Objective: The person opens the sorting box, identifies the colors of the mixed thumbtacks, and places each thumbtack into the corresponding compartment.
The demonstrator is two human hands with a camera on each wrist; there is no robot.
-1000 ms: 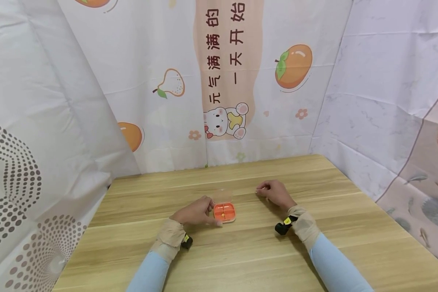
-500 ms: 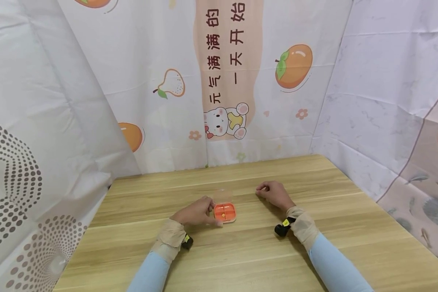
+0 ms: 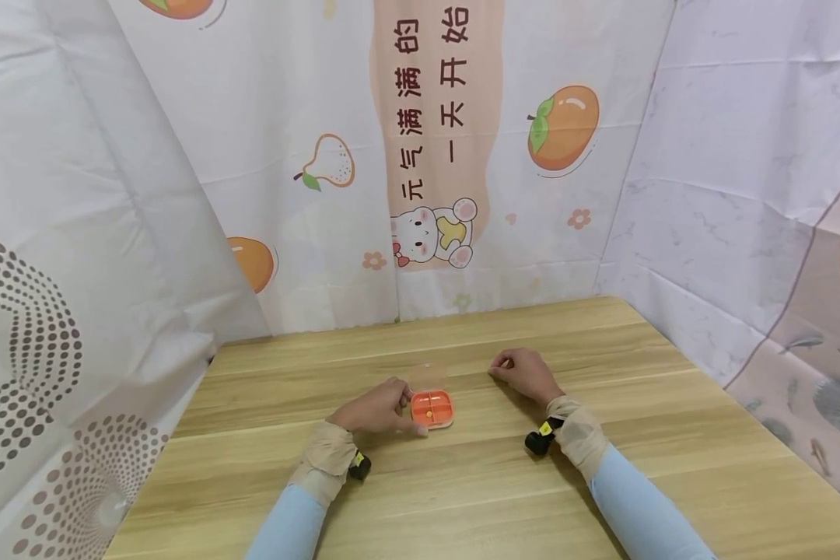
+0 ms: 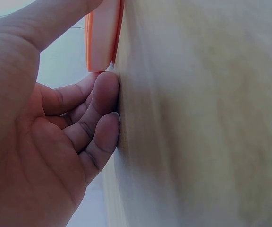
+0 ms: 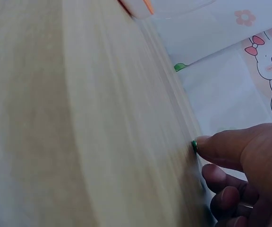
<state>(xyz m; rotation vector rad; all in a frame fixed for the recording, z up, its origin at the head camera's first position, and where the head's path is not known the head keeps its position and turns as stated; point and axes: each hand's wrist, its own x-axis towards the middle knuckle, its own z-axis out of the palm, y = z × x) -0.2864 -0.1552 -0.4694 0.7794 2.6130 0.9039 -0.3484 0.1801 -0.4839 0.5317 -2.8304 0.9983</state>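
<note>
A small orange pill box (image 3: 442,402) with divided compartments lies on the table, its clear lid (image 3: 428,377) folded back on the far side. One round yellow pill (image 3: 429,414) sits in the near left compartment. My left hand (image 3: 374,407) holds the box from the left, thumb along the near edge and fingers at the left side. In the left wrist view a fingertip meets the corner of the box (image 4: 103,40). To the right, my right hand (image 3: 530,373) pinches a tiny green piece (image 5: 194,146), seen at the fingertip close to the tabletop in the right wrist view.
The wood-grain table (image 3: 462,498) runs back to a printed curtain (image 3: 322,257). More curtains hang at the left and right sides. A black wrist camera (image 3: 540,440) sits on the right wrist and another black camera (image 3: 360,466) on the left.
The right hand has shifted very slightly toward the near side. The left hand stays at the pill box, which has barely moved.
</note>
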